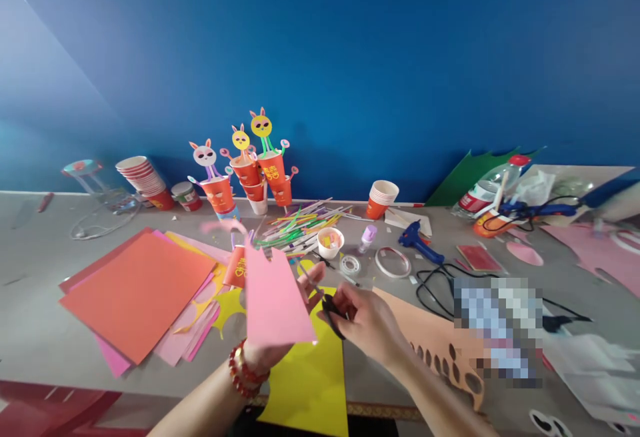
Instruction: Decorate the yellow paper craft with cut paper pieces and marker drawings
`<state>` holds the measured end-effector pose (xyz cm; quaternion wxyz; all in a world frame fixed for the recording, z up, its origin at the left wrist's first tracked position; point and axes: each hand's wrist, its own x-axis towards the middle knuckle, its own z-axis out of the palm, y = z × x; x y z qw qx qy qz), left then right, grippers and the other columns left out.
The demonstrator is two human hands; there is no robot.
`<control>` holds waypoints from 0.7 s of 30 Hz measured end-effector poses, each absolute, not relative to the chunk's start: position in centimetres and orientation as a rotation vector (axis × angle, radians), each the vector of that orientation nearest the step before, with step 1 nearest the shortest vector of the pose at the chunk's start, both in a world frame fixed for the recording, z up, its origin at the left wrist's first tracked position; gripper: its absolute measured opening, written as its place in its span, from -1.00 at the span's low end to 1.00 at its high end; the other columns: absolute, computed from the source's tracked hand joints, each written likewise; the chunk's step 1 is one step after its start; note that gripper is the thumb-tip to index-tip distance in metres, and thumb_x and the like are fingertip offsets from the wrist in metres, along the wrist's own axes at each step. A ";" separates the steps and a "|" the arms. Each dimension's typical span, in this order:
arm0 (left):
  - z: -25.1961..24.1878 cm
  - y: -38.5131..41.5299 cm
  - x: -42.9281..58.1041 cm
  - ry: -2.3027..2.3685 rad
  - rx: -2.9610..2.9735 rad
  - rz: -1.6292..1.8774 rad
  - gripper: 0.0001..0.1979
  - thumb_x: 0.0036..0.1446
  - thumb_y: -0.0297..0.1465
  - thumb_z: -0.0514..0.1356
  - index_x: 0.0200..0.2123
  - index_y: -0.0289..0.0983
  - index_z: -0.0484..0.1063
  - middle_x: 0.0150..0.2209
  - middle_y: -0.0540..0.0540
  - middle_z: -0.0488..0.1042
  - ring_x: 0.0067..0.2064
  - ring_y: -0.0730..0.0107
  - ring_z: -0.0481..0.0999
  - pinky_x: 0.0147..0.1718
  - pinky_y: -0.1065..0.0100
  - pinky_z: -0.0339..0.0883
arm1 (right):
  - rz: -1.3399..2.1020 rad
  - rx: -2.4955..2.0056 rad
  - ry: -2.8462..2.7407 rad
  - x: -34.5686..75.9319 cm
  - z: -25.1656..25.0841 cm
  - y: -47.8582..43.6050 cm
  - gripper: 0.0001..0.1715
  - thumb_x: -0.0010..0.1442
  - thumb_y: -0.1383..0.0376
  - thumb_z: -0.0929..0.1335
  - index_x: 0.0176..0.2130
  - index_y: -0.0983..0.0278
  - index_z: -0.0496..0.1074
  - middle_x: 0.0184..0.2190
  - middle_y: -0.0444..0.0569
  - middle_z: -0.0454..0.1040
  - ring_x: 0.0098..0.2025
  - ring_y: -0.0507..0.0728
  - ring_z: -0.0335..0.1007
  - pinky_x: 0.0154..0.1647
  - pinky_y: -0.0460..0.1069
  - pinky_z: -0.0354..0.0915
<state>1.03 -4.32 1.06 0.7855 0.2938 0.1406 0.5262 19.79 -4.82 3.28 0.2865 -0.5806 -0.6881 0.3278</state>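
A pink sheet of paper point(277, 304) with a cut-out edge at its top is held up in my left hand point(270, 355), which wears red beads at the wrist. The sheet hides much of that hand; its fingertips show beyond the right edge. My right hand point(357, 320) is closed round the black handles of scissors point(331, 310). Their blades point up and left, beside my left fingers and close to the paper. Below both hands lies a yellow sheet point(313, 384) with curved cuts along its top. An orange-red cup point(234, 267) is partly behind the pink paper.
Coloured paper sheets point(143, 297) are stacked at left. Paper-cup rabbit figures point(219, 194) stand at the back, near loose pipe cleaners point(300, 227). A small tub of scraps point(330, 242), a tape roll point(393, 262), a blue glue gun point(421, 242) and its black cable are at right.
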 end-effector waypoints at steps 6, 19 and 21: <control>1.3 -3.5 2.0 0.286 0.481 1.206 -0.84 0.11 -0.34 0.35 -0.44 -0.26 0.48 -0.37 -0.02 0.39 -0.20 0.34 0.45 -0.02 0.28 0.39 | 1.211 -1.335 -1.699 19.7 2.5 -4.8 -0.81 0.08 0.28 0.47 -0.39 0.20 0.36 -0.45 -0.13 0.51 -0.51 0.04 0.28 -0.53 -0.10 0.11; -1.2 -3.5 0.5 0.390 0.265 1.266 -0.92 0.07 -0.54 0.31 -0.41 -0.31 0.47 -0.39 -0.01 0.32 -0.30 0.41 0.39 -0.10 0.25 0.45 | 1.521 -0.596 -1.245 22.0 7.6 -7.0 -0.67 0.24 -0.03 0.40 -0.37 0.15 0.44 -0.46 -0.13 0.31 -0.40 0.09 0.28 -0.10 0.11 0.34; -1.4 -3.7 0.5 0.398 0.270 1.263 -0.92 0.07 -0.54 0.31 -0.41 -0.30 0.47 -0.39 -0.01 0.32 -0.31 0.41 0.39 -0.12 0.25 0.45 | 1.502 -0.468 -1.317 22.8 9.5 -8.3 -0.67 0.17 -0.11 0.43 -0.29 0.05 0.44 -0.41 -0.14 0.35 -0.42 0.11 0.31 0.00 0.20 0.33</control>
